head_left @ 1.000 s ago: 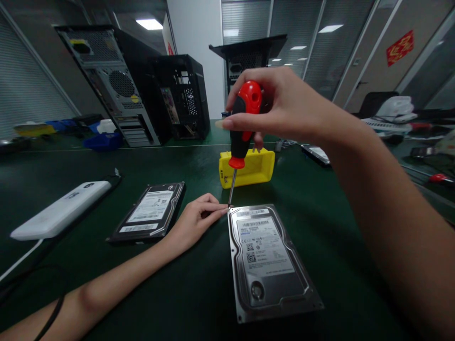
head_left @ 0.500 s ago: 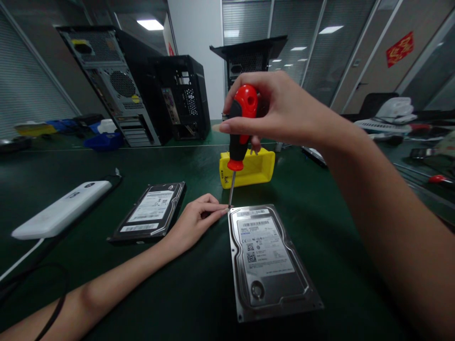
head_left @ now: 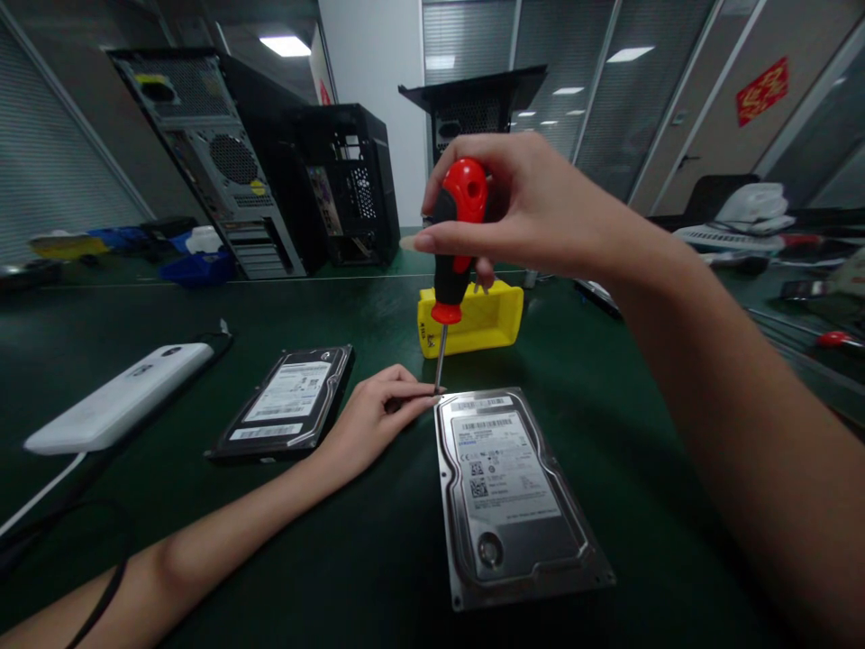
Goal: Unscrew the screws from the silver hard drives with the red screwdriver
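Note:
My right hand (head_left: pixel 514 198) is wrapped round the red and black handle of a screwdriver (head_left: pixel 451 257). The tool stands nearly upright, its tip at the far left corner of a silver hard drive (head_left: pixel 514 487) that lies label up on the table. At that same corner, my left hand (head_left: pixel 378 410) has its thumb and forefinger pinched together beside the tip; whatever they hold is too small to make out. A second hard drive (head_left: pixel 287 397) lies to the left of my left hand.
Behind the screwdriver a yellow bin (head_left: pixel 490 324) lies on the green table (head_left: pixel 392 550). A white power bank (head_left: pixel 125 397) with a cable is at the left. Computer cases (head_left: pixel 223 162) stand at the back; tools and a red-handled screwdriver (head_left: pixel 838 340) lie at the right.
The screwdriver and my right hand have shifted very slightly left and up. My left fingertips stay at the drive's corner, and the hard drives look unmoved.

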`<state>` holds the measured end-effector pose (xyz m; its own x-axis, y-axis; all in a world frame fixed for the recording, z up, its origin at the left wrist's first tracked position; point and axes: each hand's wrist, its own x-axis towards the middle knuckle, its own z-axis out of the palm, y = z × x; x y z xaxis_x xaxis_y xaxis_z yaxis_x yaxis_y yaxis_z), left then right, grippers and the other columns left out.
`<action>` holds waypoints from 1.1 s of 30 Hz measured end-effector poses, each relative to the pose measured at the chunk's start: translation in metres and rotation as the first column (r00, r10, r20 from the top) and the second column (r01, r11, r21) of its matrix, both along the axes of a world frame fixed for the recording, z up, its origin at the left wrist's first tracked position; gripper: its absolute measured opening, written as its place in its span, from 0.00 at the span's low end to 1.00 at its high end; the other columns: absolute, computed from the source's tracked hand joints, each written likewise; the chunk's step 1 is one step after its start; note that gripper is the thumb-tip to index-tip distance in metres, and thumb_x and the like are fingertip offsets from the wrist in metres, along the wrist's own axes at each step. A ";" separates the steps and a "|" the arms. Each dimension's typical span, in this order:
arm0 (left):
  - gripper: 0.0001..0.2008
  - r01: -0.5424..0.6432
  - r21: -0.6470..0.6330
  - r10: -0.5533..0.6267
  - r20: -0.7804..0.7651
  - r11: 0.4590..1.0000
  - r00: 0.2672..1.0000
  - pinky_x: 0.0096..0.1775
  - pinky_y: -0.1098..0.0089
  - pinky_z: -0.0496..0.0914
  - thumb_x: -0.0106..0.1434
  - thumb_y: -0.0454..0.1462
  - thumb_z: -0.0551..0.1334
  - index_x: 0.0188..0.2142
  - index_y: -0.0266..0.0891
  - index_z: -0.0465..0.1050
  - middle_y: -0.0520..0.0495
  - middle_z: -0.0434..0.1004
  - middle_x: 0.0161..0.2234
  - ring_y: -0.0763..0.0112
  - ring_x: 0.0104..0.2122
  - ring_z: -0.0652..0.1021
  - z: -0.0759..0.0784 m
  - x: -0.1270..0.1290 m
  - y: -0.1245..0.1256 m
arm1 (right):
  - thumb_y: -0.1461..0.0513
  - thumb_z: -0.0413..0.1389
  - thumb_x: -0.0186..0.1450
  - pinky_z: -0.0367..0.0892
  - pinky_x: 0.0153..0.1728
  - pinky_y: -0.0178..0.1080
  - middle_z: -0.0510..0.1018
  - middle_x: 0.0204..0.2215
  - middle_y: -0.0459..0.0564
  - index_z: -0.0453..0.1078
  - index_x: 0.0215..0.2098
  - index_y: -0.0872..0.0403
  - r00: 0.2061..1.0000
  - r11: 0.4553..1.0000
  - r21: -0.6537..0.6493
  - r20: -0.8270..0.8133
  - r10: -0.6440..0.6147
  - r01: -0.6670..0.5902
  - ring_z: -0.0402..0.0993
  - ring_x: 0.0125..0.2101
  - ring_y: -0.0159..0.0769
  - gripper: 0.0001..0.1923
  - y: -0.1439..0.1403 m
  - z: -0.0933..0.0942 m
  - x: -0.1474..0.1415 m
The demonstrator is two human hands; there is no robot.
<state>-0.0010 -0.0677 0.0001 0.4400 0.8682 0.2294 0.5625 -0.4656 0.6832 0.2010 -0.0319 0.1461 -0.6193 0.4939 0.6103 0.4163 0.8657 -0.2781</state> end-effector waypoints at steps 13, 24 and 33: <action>0.09 -0.125 0.190 0.119 0.044 0.974 0.992 0.28 0.72 0.64 0.58 0.41 0.62 0.29 0.38 0.78 0.49 0.70 0.27 0.71 0.27 0.71 -0.001 0.012 0.001 | 0.50 0.55 0.58 0.63 0.28 0.34 0.69 0.35 0.49 0.64 0.42 0.55 0.998 0.992 0.106 -0.012 -0.063 0.064 0.66 0.32 0.31 0.21 -0.008 -0.001 -0.014; 0.09 -0.100 0.152 0.091 0.066 0.983 0.994 0.27 0.72 0.63 0.59 0.40 0.61 0.29 0.37 0.77 0.50 0.70 0.27 0.72 0.27 0.70 -0.003 0.011 0.002 | 0.57 0.50 0.63 0.62 0.32 0.32 0.66 0.39 0.49 0.58 0.46 0.56 0.994 0.994 0.003 0.015 0.105 -0.105 0.65 0.33 0.28 0.16 -0.008 -0.003 -0.016; 0.10 -0.106 0.170 0.100 0.044 0.980 0.994 0.28 0.72 0.63 0.59 0.42 0.60 0.30 0.38 0.76 0.50 0.70 0.27 0.71 0.26 0.70 -0.003 0.011 0.003 | 0.53 0.46 0.65 0.63 0.34 0.31 0.63 0.38 0.48 0.52 0.46 0.53 0.991 0.986 0.101 -0.004 0.134 -0.133 0.66 0.36 0.28 0.17 -0.001 -0.009 -0.023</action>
<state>0.0097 -0.0651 -0.0031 0.3394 0.8546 0.3931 0.5908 -0.5188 0.6179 0.1777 -0.0327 0.1369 -0.6689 0.3433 0.6594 0.2923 0.9370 -0.1912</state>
